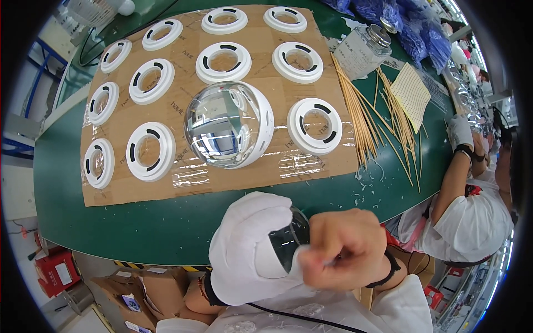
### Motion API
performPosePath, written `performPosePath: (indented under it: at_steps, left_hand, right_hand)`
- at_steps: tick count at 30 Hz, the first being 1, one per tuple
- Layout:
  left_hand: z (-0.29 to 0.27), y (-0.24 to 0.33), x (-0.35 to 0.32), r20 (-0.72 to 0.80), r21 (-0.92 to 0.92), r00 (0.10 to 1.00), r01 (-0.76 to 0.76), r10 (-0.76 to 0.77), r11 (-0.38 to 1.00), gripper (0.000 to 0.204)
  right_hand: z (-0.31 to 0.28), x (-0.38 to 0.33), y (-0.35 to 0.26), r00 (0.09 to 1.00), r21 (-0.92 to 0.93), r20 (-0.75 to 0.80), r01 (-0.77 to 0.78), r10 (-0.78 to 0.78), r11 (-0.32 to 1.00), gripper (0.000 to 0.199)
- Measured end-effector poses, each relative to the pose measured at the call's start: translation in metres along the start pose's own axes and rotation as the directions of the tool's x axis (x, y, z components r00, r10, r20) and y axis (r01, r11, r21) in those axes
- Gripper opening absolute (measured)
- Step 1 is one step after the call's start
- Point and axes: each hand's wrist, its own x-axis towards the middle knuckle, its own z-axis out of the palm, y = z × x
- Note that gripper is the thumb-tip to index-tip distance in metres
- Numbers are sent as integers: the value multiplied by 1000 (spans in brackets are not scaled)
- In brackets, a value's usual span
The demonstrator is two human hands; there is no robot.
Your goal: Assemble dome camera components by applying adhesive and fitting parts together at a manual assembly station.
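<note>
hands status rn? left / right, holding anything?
Left hand: white glove, closed around a clear glass ball.
Right hand: bare, fisted against the ball; what it grips, if anything, cannot be told.

A cardboard sheet (pixel 233 177) lies on the table (pixel 111 222), carrying rows of ring bases (pixel 150 151), with a glass dome (pixel 222 125) seated on one base at the sheet's centre. To the right of the sheet lie wooden sticks (pixel 361 119), with a glass bottle (pixel 363 50) behind them. At the near table edge, the left hand (pixel 250 250) holds a glass sphere (pixel 290 238), and the right hand (pixel 344 250) is against the sphere's right side.
</note>
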Motion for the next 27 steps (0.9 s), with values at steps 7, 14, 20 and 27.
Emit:
performPosePath:
  at_steps: [7, 14, 20, 27]
  left_hand:
    - [-2, -2, 0, 8, -48, 998, 60, -60, 997, 63]
    - [-1, -2, -1, 9, -42, 999, 52, -52, 998, 62]
    - [1, 2, -2, -19, 32, 999, 49, -49, 998, 60]
    - [2, -1, -1, -7, 3, 1000, 9, -9, 1000, 60]
  right_hand:
    - [-8, 4, 9, 961, -15, 181, 216, -210, 976, 32]
    - [-5, 4, 10, 976, 16, 123, 181, -181, 983, 30]
    - [-1, 0, 5, 999, 23, 20, 31, -31, 999, 31]
    - [-2, -3, 6, 992, -48, 54, 112, -110, 993, 30]
